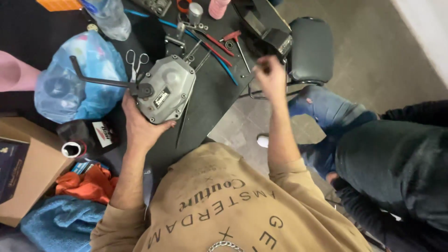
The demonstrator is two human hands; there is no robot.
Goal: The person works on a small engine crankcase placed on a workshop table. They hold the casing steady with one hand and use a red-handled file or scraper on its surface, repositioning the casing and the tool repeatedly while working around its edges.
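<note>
A grey metal gearbox housing point(170, 86) with a dark crank lever point(100, 79) sticking out to the left lies on the black table point(210, 100). My left hand point(137, 123) grips the housing's near left edge. Over the table's right edge, my right hand point(269, 73) hovers with its fingers pinched together; whether a small part sits between them is too small to tell. Scissors point(135, 60) lie just beyond the housing.
Red- and blue-handled tools point(219, 51) lie at the back of the table. A blue plastic bag point(79, 79) and a plastic bottle point(109, 18) sit to the left, a cardboard box point(28, 168) and cloths lower left. A black stool point(310, 49) stands right; another person's legs point(387, 154) are alongside.
</note>
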